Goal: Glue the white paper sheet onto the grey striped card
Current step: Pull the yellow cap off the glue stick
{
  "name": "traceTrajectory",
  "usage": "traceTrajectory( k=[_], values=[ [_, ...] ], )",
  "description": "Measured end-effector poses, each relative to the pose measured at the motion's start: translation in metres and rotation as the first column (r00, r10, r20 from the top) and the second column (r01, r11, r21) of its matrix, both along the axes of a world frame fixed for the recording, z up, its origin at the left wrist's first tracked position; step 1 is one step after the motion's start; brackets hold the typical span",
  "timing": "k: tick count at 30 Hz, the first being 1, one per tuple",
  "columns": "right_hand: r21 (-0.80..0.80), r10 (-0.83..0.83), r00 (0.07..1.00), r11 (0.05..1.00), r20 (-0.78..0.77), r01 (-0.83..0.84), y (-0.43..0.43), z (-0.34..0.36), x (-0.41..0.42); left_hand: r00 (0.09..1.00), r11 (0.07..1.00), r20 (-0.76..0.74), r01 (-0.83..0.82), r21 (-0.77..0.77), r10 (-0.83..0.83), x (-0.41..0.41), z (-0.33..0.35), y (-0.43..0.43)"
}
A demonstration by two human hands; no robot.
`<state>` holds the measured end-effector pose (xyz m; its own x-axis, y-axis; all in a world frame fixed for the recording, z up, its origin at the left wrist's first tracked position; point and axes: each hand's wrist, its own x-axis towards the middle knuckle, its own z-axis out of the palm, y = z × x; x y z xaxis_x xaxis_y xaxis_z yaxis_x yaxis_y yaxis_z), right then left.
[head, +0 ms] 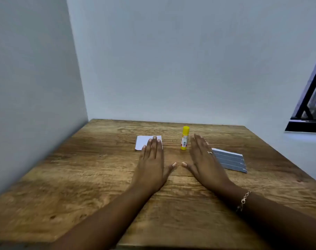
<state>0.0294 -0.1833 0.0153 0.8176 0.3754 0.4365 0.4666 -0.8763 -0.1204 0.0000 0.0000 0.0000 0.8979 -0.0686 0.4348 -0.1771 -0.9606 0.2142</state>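
A wooden desk (99, 186) with strong grain fills the lower view, its far and left edges set against plain pale walls (171, 60). A dark-framed window (310, 98) shows beyond the desk's right edge.

Plain room: wooden table (99, 177), bare walls (171, 60)

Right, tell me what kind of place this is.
Probably a plain indoor room with a small craft set-up in a corner: a wooden table pushed against bare pale walls, a dark-framed window at right, and a glue stick standing between paper pieces.
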Motion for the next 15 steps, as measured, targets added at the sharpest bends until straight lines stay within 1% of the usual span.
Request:
traceTrajectory(
  k=[1, 6, 12, 15],
  values=[
    [0.004, -0.001, 1.000, 1.000, 0.011, 0.001, 0.000, 0.000, -0.002, 1.000, 1.000, 0.026, -0.012, 0.009, 0.012, -0.002, 0.000, -0.001],
    [0.018, -0.007, 1.000, 1.000, 0.020, 0.006, 0.002, 0.008, -0.013, 0.999, 0.999, -0.012, -0.033, 0.011, 0.033, -0.011, 0.009, -0.004],
    [0.069, -0.029, 0.985, 0.997, 0.170, 0.018, -0.004, 0.015, -0.011, 1.000, 0.999, -0.005, -0.020, 0.041, 0.020, -0.024, 0.012, -0.005],
    [0.153, -0.057, 0.978, 0.988, 0.201, 0.026, -0.003, 0.021, 0.000, 1.000, 0.999, 0.008, -0.002, 0.034, 0.001, -0.022, 0.013, -0.004]
  ],
)
